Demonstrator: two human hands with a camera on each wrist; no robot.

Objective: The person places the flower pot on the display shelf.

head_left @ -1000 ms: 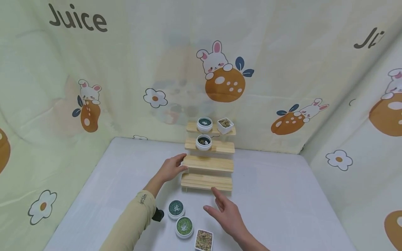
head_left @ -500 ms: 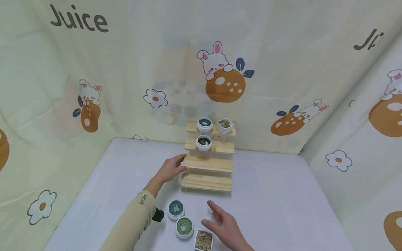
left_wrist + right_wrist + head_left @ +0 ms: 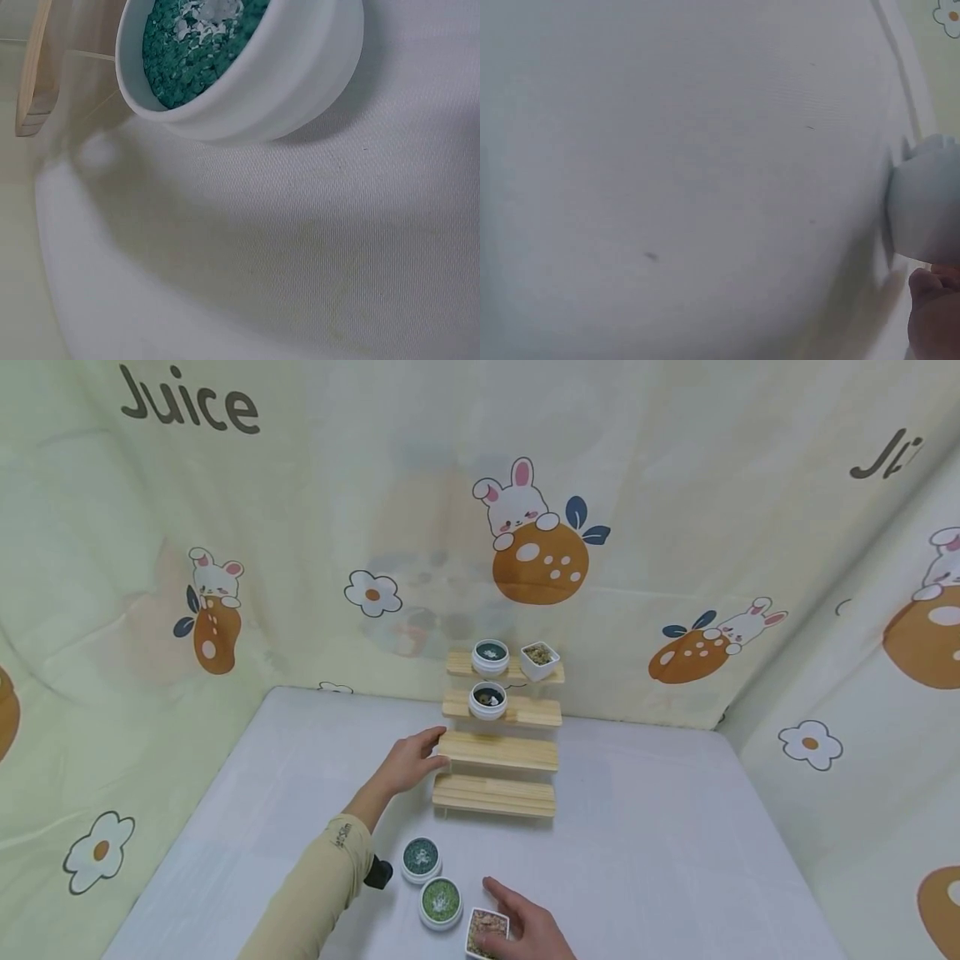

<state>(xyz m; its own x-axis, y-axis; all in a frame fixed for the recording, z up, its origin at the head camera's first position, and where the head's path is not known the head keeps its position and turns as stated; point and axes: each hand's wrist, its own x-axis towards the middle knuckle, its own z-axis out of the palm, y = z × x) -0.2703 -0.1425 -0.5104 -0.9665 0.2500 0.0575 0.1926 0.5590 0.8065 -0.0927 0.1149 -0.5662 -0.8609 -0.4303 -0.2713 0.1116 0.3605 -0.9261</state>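
My left hand (image 3: pixel 408 764) is at the left end of a four-step wooden stand (image 3: pixel 498 749), thumb in front and fingers behind the end of one shelf, seemingly holding it. Over a square white pot of tan gravel (image 3: pixel 483 922) near the front reaches my right hand (image 3: pixel 528 928). Its thumb crosses above the gravel and its fingers extend past the far side; contact is unclear. Beside that pot stand a round pot of green granules (image 3: pixel 440 902) and a round pot of teal granules (image 3: pixel 421 857). The right wrist view catches a fingertip (image 3: pixel 930 300) near a white pot (image 3: pixel 926 206).
On the top shelf are a round teal pot (image 3: pixel 491 657) and a square gravel pot (image 3: pixel 539 660). A dark-filled round pot (image 3: pixel 488 700) occupies the shelf below. White cloth (image 3: pixel 637 843) covers the table, and printed curtains (image 3: pixel 300 527) enclose it.
My right hand has moved down toward the front, from near the stand's lowest shelf to over the square gravel pot. The left hand and the pots have stayed in place.
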